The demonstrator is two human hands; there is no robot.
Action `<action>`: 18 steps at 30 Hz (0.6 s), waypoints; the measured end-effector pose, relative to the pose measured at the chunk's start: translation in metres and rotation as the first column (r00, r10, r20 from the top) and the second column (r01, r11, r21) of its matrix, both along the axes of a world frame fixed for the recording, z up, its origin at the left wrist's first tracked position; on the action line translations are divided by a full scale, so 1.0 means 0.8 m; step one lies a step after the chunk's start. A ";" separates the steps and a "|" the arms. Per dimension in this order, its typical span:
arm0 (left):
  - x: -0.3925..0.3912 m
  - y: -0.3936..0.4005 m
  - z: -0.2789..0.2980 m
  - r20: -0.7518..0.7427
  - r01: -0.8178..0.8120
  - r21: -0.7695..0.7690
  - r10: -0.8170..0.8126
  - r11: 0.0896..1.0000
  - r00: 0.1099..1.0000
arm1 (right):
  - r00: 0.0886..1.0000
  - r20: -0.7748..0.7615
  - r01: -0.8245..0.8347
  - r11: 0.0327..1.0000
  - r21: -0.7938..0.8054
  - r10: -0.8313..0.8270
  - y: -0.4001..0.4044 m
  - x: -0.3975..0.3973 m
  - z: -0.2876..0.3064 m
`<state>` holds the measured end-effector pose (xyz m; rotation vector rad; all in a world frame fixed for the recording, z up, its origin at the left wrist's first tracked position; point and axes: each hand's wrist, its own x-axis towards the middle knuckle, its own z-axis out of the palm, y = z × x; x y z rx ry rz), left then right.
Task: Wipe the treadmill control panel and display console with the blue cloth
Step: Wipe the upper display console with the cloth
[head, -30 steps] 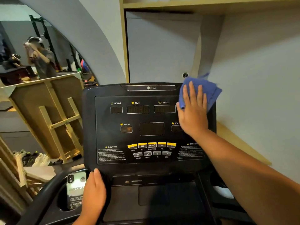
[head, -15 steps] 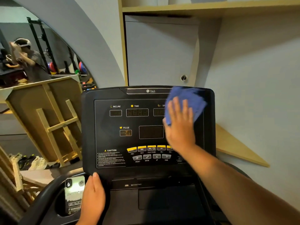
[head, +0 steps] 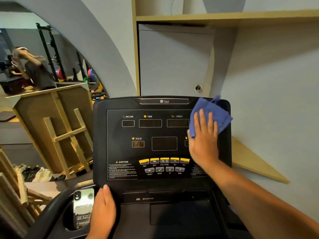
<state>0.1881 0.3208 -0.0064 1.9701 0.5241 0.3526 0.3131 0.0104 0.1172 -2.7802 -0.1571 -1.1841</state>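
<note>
Cloth looks soft and light, so the flat, spread right hand presses it down, while the left hand rests flat on the console edge.

My right hand lies flat with straight fingers on the blue cloth, pressing it against the upper right corner of the black treadmill console, beside the SPEED readout. My left hand rests at the console's lower left edge, thumb touching the rim. Just left of it, a phone stands in the cup holder.
</note>
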 end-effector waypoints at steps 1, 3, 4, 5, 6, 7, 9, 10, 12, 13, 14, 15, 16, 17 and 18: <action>0.000 0.001 -0.001 0.008 -0.001 0.002 0.001 1.000 1.000 | 0.996 -0.029 -0.092 0.986 -0.138 0.089 0.009 -0.013 -0.019; 0.001 0.003 -0.004 0.011 0.003 -0.001 -0.003 1.000 1.000 | 0.960 -0.110 -0.279 0.867 -0.414 0.257 -0.008 -0.022 -0.031; 0.002 0.003 -0.004 0.012 0.005 -0.002 -0.005 1.000 1.000 | 0.946 -0.120 -0.321 0.814 -0.485 0.302 -0.027 -0.014 -0.020; 0.002 0.003 -0.006 0.013 0.004 -0.002 -0.004 1.000 1.000 | 0.946 -0.110 -0.320 0.815 -0.483 0.306 -0.043 -0.003 -0.006; 0.003 0.003 -0.007 0.013 0.001 -0.001 -0.001 1.000 1.000 | 0.958 -0.085 -0.284 0.873 -0.396 0.273 -0.056 0.009 0.009; 0.004 0.003 -0.007 0.010 -0.003 -0.001 0.003 1.000 1.000 | 0.977 -0.050 -0.214 0.949 -0.234 0.208 -0.066 0.019 0.025; 0.005 0.003 -0.009 0.011 -0.008 -0.002 0.008 1.000 1.000 | 0.999 0.000 -0.037 0.997 0.070 0.037 -0.072 0.030 0.046; 0.005 0.004 -0.011 0.019 -0.005 0.001 0.005 1.000 1.000 | 1.000 0.007 0.026 0.987 0.156 -0.027 -0.063 0.031 0.048; 0.007 0.006 -0.015 0.036 -0.005 0.008 0.005 1.000 0.999 | 0.994 0.042 0.089 0.982 0.164 -0.097 -0.023 0.024 0.039; 0.007 0.007 -0.017 0.034 -0.010 0.009 0.009 1.000 0.999 | 0.997 0.049 0.056 0.992 0.110 -0.062 0.002 0.018 0.028; 0.008 0.008 -0.018 0.031 -0.013 0.008 0.013 1.000 0.999 | 0.999 0.037 -0.017 1.000 0.014 0.017 0.027 0.012 0.015; 0.007 0.008 -0.018 0.029 -0.015 0.008 0.015 1.000 0.999 | 0.994 0.007 -0.112 0.987 -0.115 0.114 0.049 0.005 0.002; 0.007 0.008 -0.018 0.030 -0.012 0.007 0.012 1.000 0.999 | 0.979 -0.029 -0.202 0.947 -0.251 0.201 0.061 0.000 -0.007; 0.006 0.008 -0.018 0.031 -0.009 0.004 0.009 1.000 0.999 | 0.961 -0.066 -0.275 0.888 -0.369 0.270 0.059 0.001 -0.007; 0.005 0.008 -0.018 0.034 -0.005 0.002 0.005 1.000 0.999 | 0.946 -0.080 -0.316 0.834 -0.452 0.315 0.047 0.007 0.001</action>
